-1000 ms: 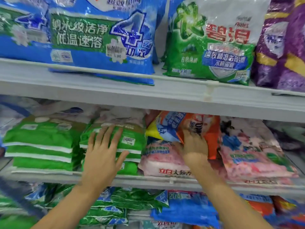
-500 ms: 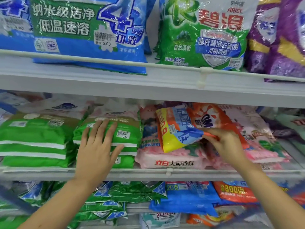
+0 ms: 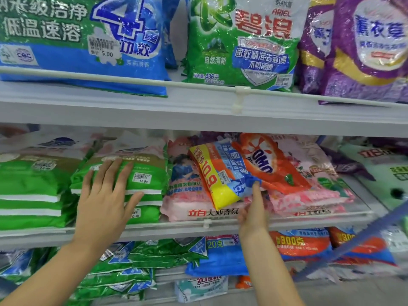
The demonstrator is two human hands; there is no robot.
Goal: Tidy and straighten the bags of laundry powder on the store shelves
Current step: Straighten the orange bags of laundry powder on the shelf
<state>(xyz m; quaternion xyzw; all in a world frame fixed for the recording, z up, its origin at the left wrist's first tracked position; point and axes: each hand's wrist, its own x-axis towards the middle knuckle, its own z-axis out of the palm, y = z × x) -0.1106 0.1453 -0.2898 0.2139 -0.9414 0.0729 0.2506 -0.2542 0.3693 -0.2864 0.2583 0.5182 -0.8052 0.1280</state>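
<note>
head view: left hand (image 3: 103, 204) flat, fingers spread, on green bags (image 3: 152, 168); right hand (image 3: 251, 215) pinches orange bag (image 3: 265, 166)

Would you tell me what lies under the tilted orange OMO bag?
Pink plastic powder bags lie beneath the orange OMO bag, which the right hand pinches. Their middles are covered.

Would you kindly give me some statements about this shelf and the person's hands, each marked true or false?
1. The left grip rests flat on the stacked green plastic bags. True.
2. The right grip holds a purple bag. False: it pinches the orange-and-yellow plastic OMO bag.
3. That orange bag lies askew on the pink plastic bags. True.
4. The blue plastic bag on the top shelf is priced 12.00. False: its sticker reads 5.00.
</note>
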